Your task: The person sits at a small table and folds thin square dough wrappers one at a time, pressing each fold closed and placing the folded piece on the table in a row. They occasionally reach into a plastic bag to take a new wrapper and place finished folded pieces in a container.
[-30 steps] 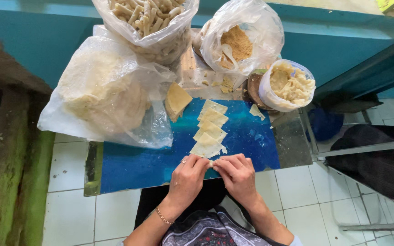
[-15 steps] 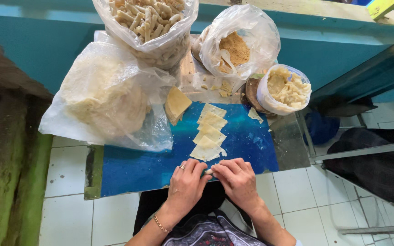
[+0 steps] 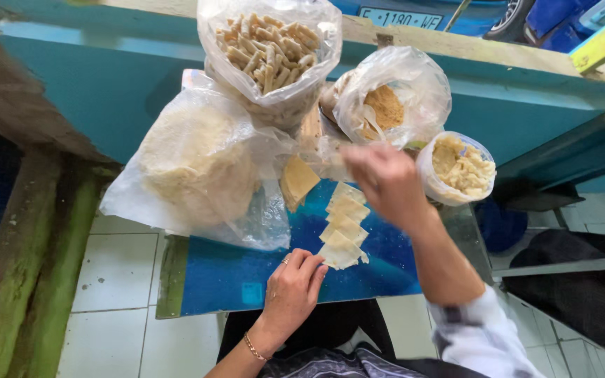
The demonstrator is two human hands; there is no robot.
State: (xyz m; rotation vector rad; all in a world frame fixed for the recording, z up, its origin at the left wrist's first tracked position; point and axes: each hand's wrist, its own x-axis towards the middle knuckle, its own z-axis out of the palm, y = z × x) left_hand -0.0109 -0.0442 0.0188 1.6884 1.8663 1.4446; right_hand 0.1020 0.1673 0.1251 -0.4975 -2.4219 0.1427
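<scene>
A row of pale square dough wrappers [image 3: 345,225] lies on a blue board [image 3: 232,276] in front of me. My left hand [image 3: 294,287] rests on the board with its fingertips touching the nearest wrapper [image 3: 341,253]. My right hand [image 3: 384,180] is raised and blurred above the far end of the row, reaching toward the bags; I cannot tell whether it holds anything. A small stack of yellowish wrappers [image 3: 297,180] leans against the large bag.
A large clear bag of pale wrappers [image 3: 197,164] sits at the left. Behind are a bag of rolled snacks [image 3: 267,49], a bag with brown filling [image 3: 386,101], and a small tub of yellowish filling [image 3: 460,166]. A teal wall runs behind; white floor tiles lie below.
My right hand has lifted off the near wrapper and moved forward and up toward the bags. My left hand stays at the near end of the row.
</scene>
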